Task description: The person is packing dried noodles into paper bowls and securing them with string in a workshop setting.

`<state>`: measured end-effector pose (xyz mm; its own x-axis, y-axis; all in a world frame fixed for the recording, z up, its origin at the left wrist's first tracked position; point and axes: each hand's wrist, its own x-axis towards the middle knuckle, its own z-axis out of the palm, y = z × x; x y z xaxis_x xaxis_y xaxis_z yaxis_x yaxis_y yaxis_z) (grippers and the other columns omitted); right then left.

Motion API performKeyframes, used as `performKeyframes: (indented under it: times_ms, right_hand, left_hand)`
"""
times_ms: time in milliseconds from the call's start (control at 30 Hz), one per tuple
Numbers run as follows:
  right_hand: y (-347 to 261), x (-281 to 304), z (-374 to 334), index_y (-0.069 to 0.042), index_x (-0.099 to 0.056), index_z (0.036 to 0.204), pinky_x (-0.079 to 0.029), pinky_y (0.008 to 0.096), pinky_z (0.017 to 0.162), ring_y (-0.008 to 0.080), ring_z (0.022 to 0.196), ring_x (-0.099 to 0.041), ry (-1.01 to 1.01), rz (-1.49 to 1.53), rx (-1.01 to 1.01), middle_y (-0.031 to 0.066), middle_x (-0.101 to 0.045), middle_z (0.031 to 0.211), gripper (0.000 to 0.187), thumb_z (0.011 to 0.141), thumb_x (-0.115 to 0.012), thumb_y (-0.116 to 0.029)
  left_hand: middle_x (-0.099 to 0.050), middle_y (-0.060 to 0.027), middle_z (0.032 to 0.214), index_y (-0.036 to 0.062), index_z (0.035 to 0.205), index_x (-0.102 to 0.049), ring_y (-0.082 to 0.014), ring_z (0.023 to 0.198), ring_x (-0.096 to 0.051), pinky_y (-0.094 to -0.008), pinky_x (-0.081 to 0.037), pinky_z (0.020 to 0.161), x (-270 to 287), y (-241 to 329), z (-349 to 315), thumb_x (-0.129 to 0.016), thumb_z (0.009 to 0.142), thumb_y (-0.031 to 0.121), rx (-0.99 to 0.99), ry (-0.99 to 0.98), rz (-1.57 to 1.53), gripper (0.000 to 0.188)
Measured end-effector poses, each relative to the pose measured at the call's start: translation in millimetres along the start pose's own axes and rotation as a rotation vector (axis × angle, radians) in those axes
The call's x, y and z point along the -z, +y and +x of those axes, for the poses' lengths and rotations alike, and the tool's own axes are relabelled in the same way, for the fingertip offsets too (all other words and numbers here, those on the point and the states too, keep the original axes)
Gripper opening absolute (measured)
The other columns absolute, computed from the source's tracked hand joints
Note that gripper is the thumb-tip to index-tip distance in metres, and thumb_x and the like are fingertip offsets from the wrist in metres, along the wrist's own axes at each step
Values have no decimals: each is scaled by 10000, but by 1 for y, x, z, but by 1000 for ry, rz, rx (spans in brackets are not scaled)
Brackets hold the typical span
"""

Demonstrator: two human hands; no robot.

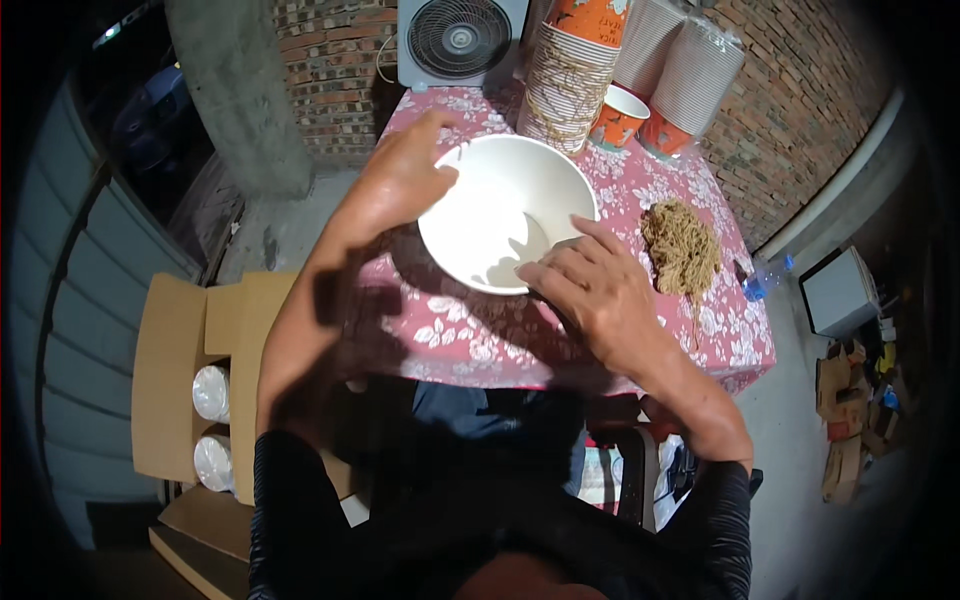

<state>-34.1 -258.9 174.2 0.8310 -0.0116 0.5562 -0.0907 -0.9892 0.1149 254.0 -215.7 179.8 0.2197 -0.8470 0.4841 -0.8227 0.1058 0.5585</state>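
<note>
A large white paper tub [480,220] is tipped with its mouth toward me, over the near half of the table. My left hand [400,175] is at its left rim, the thumb touching the edge and the other fingers stretched out past it. At the lower right rim, my right hand [595,295] grips the tub, with fingertips reaching over the edge into the inside. Shadows of fingers fall on the tub's inner wall. Its outer side is mostly hidden from view.
Stacked paper tubs [565,85] and a single orange tub [618,118] stand at the table's back, near a fan [460,40]. A tangled bundle of tan strings [680,248] lies on the right of the floral tablecloth [460,335]. An open cardboard box [165,380] is at left.
</note>
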Motion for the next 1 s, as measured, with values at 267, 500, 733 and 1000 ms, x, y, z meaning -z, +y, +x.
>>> performKeyframes:
  times_ms: [267, 500, 733, 1000]
  right_hand:
    - [226, 6, 150, 5, -698, 1126, -571, 310, 815, 152, 822, -692, 262, 775, -354, 51, -731, 925, 316, 1099, -583, -288]
    - [439, -29, 255, -60, -705, 1067, -559, 317, 525, 184, 732, -665, 843, 1599, -763, 62, -722, 926, 187, 1057, -577, -196]
    - [474, -65, 210, -54, -605, 898, -534, 373, 470, 214, 501, -553, 688, 1573, -993, 68, -592, 662, 359, 1104, -477, -319]
    - [448, -74, 94, -2, -765, 1041, -596, 312, 776, 148, 806, -727, 295, 808, -888, 60, -766, 927, 357, 1005, -715, -354]
  left_hand:
    - [-623, -142, 1267, -34, 1393, -504, -140, 1048, -636, -290, -567, 856, 7, -29, 53, -744, 994, 256, 113, 476, -765, 549]
    - [-618, -265, 1353, -33, 1400, -512, -370, 1274, -609, -435, -491, 1077, -38, -25, 104, -751, 964, 253, -94, 438, -138, 574]
    - [-619, -282, 1280, -68, 1385, -519, -470, 1183, -584, -513, -477, 1027, -21, 44, 302, -712, 926, 201, -759, 599, 306, 566]
    - [-689, -263, 1071, 28, 1129, -652, -448, 1052, -651, -530, -520, 907, -93, 67, 416, -609, 990, 291, -641, 338, 412, 301]
